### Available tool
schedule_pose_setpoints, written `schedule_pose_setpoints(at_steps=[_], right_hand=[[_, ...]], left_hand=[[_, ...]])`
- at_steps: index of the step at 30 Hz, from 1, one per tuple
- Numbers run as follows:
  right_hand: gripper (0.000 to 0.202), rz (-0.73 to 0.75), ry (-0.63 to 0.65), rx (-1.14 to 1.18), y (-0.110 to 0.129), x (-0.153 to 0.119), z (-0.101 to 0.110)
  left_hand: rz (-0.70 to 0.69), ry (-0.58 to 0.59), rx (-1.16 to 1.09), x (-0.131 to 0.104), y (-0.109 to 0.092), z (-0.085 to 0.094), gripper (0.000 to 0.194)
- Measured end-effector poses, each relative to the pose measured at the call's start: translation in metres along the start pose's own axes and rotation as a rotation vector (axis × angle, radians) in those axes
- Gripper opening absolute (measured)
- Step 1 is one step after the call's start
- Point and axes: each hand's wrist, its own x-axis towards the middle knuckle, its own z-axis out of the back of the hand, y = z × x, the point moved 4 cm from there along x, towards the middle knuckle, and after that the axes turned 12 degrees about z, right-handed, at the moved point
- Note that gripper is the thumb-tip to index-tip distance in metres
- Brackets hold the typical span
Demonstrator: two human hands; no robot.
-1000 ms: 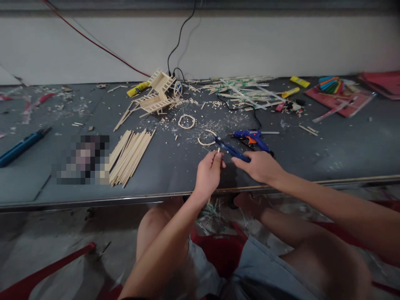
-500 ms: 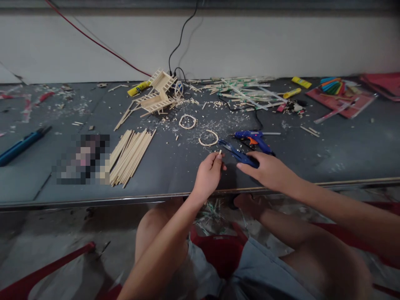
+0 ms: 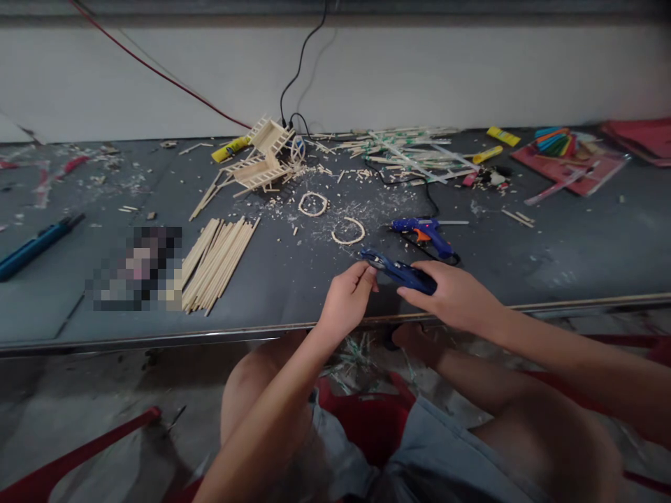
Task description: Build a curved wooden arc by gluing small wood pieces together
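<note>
My left hand (image 3: 349, 295) is closed in a pinch just above the table's front edge. The short wooden stick in its fingers is now almost wholly hidden by the fingers and the tool. My right hand (image 3: 456, 292) is wrapped around blue cutters (image 3: 406, 274), whose head reaches left to my left fingertips. Beyond the hands lie an open ring of small wooden pieces (image 3: 361, 227) and a closed ring (image 3: 313, 205). A blue glue gun (image 3: 427, 230) rests on its side behind the cutters.
Left of my hands lies a bundle of wooden sticks (image 3: 223, 265). A wooden cart model (image 3: 265, 164) stands toward the wall, near stick scraps and plastic wrappers (image 3: 403, 157). Yellow tubes (image 3: 487, 154), a red packet (image 3: 574, 171) and a blue pen-like tool (image 3: 36, 244) lie around.
The cutters have come down and left onto the stick end at my left fingertips, and their handles look closer together. My left hand has barely moved.
</note>
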Motion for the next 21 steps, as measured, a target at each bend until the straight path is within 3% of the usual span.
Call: schedule_pose_setpoints(at_steps=[21], right_hand=[[0.044,0.013,0.019,0.059,0.0031,0.0071,-0.0062]], left_hand=[[0.064,-0.061,0.006,-0.0027,-0.0011,0.0085,0.034]])
